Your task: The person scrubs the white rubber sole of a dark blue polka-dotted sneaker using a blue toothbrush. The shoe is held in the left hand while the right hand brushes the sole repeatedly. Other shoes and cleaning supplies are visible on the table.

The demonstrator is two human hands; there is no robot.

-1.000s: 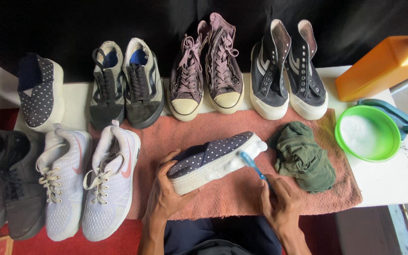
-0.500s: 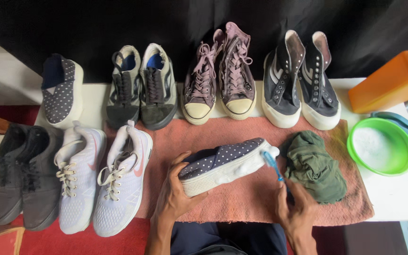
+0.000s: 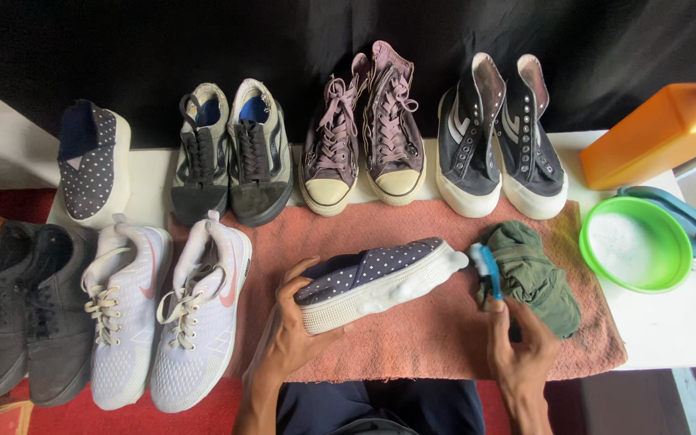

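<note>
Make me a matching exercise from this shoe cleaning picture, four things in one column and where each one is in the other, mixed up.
Things:
1. dotted shoe
2. toothbrush
3. green bowl
4. white sneakers

Places:
A. beside the orange container, on the white table
B. in the left hand, over the pink towel
C. left of the towel, next to the black pair
D. in the right hand

Pairs: 1-B, 2-D, 3-A, 4-C

Both forearms rise from the bottom edge of the view, a little apart. The left hand (image 3: 296,330) is cupped with the thumb raised and the fingers curled forward in a grip. The right hand (image 3: 521,346) sits to its right at about the same height, fingers pinched together and pointing upward.
</note>
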